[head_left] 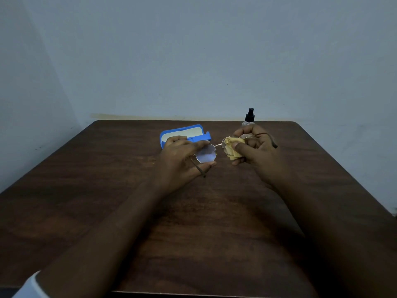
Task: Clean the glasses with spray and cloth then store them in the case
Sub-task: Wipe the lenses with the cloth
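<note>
Two hands over the surface (pixel 129 201): left hand (pixel 182 157) pinching the glasses (pixel 206 155) by one lens, right hand (pixel 256 150) fingers (pixel 241 145) clenched on the cloth (pixel 231 148).

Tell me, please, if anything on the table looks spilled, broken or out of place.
Nothing stands out. The spray bottle stands upright, the blue case lies open, and no spill shows on the table. The left hand holds the glasses; the right hand pinches the cloth over one lens.
</note>
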Motion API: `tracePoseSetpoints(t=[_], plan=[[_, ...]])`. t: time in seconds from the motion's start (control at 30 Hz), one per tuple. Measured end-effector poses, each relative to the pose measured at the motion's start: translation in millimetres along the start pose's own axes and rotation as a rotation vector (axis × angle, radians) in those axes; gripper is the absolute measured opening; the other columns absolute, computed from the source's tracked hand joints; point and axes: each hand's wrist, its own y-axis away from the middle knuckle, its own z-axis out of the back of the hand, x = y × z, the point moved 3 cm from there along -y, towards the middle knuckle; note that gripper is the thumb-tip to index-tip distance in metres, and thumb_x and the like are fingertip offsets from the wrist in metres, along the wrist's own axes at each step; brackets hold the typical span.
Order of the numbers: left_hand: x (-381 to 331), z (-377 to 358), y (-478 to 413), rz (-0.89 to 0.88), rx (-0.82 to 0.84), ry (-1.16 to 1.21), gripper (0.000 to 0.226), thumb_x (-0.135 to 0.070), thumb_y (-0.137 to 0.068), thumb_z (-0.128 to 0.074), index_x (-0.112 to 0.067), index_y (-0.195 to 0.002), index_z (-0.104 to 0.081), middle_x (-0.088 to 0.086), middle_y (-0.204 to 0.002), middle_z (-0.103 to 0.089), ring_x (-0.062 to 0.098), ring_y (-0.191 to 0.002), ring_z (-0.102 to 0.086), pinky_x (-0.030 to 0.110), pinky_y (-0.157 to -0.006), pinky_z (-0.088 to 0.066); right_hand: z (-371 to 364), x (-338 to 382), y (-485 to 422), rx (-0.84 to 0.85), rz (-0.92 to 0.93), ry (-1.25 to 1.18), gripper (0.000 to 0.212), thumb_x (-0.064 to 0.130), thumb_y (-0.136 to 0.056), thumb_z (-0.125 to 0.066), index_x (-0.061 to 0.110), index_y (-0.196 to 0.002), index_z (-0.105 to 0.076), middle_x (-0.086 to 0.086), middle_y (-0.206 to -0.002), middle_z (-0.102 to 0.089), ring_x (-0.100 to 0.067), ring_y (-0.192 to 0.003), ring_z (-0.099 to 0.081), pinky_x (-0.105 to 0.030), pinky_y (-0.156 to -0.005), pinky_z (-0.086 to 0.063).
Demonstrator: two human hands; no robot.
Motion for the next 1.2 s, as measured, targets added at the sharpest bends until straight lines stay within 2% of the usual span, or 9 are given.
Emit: tracePoseSetpoints(t=[0.13,0.3,0.37,0.47,0.63,0.77,0.87,1.0,1.2], plan=[[1.3,-0.1,1.3,-0.004,0.031,0.005,0.052,-0.05,-0.087,-0.075,-0.01,-0.121,-0.078,0.004,-0.103,-0.081,0.014,-0.101,-0.061,0.038,-0.098,-0.046,-0.3,-3.5,0.3,0.033,0.007,0.044,0.023,0.011,-0.093,-0.074,0.027,-0.105,-0.063,-0.013,-0.097,-0.079,-0.023,-0.073,-0.074,-0.037,-0.059,-0.061],[-3.5,1.5,0.9,0.005,0.045,-0.005,0.053,-0.048,-0.087,-0.077,-0.008,-0.121,-0.079,0.008,-0.105,-0.081,0.014,-0.105,-0.059,0.04,-0.098,-0.049,-2.6,1.5,1.7,-0.063,0.016,0.075,0.022,0.015,-0.097,-0.075,0.005,-0.109,-0.059,-0.008,-0.075,-0.075,-0.017,-0.063,-0.071,-0.035,-0.049,-0.058],[-4.6,1.7,0.2,0.038,0.075,-0.001,0.053,-0.049,-0.087,-0.077,-0.01,-0.122,-0.079,0.007,-0.106,-0.082,0.015,-0.104,-0.061,0.044,-0.098,-0.051,-3.5,4.7,2.2,-0.082,0.011,0.063,0.022,0.015,-0.1,-0.072,0.0,-0.11,-0.057,-0.007,-0.075,-0.075,-0.017,-0.06,-0.07,-0.035,-0.049,-0.058],[-3.7,2.6,0.5,0.112,0.102,0.033,0.055,-0.053,-0.088,-0.074,-0.012,-0.124,-0.079,0.004,-0.107,-0.082,0.019,-0.1,-0.069,0.05,-0.096,-0.055,-3.8,4.7,2.3,-0.059,-0.027,0.011,0.014,0.007,-0.101,-0.067,0.009,-0.11,-0.057,-0.008,-0.084,-0.078,-0.02,-0.067,-0.072,-0.038,-0.056,-0.061],[-3.4,2.9,0.7,0.06,0.026,0.038,0.051,-0.049,-0.087,-0.075,-0.01,-0.12,-0.08,0.004,-0.106,-0.082,0.014,-0.101,-0.064,0.039,-0.095,-0.05,-4.3,-2.9,0.8,-0.008,-0.076,-0.055,0.041,0.012,-0.085,-0.076,0.013,-0.119,-0.053,-0.014,-0.096,-0.079,-0.025,-0.076,-0.073,-0.035,-0.065,-0.06],[0.3,-0.8,1.8,0.013,0.033,0.032,0.053,-0.05,-0.087,-0.075,-0.01,-0.122,-0.078,0.005,-0.105,-0.081,0.014,-0.105,-0.059,0.033,-0.099,-0.042,-4.0,-6.4,1.6,-0.037,-0.046,0.0,0.037,0.013,-0.088,-0.082,0.018,-0.113,-0.055,-0.012,-0.09,-0.078,-0.022,-0.07,-0.072,-0.035,-0.059,-0.058],[-0.8,-2.1,1.9,-0.008,0.028,0.015,0.053,-0.05,-0.087,-0.075,-0.01,-0.122,-0.078,0.005,-0.106,-0.081,0.013,-0.106,-0.058,0.029,-0.102,-0.039,-4.5,-7.1,1.6,-0.11,-0.036,-0.002,0.032,0.014,-0.092,-0.08,0.012,-0.109,-0.054,-0.014,-0.084,-0.076,-0.02,-0.062,-0.068,-0.033,-0.05,-0.055],[-1.6,-1.8,1.3,0.031,0.023,0.009,0.049,-0.043,-0.083,-0.087,-0.011,-0.12,-0.08,0.004,-0.103,-0.082,0.012,-0.103,-0.06,0.031,-0.1,-0.041,-5.6,-5.1,0.2,-0.141,-0.029,-0.051,0.022,0.013,-0.097,-0.073,0.011,-0.107,-0.053,-0.024,-0.094,-0.076,-0.025,-0.061,-0.067,-0.034,-0.049,-0.053],[0.0,0.4,-1.1,0.031,0.01,0.042,0.047,-0.047,-0.087,-0.079,-0.012,-0.119,-0.08,0.002,-0.102,-0.082,0.011,-0.095,-0.064,0.033,-0.092,-0.046,-5.2,-3.9,-0.3,-0.068,-0.074,-0.132,0.034,0.004,-0.089,-0.066,0.015,-0.117,-0.051,-0.012,-0.096,-0.079,-0.026,-0.072,-0.073,-0.037,-0.063,-0.061]])
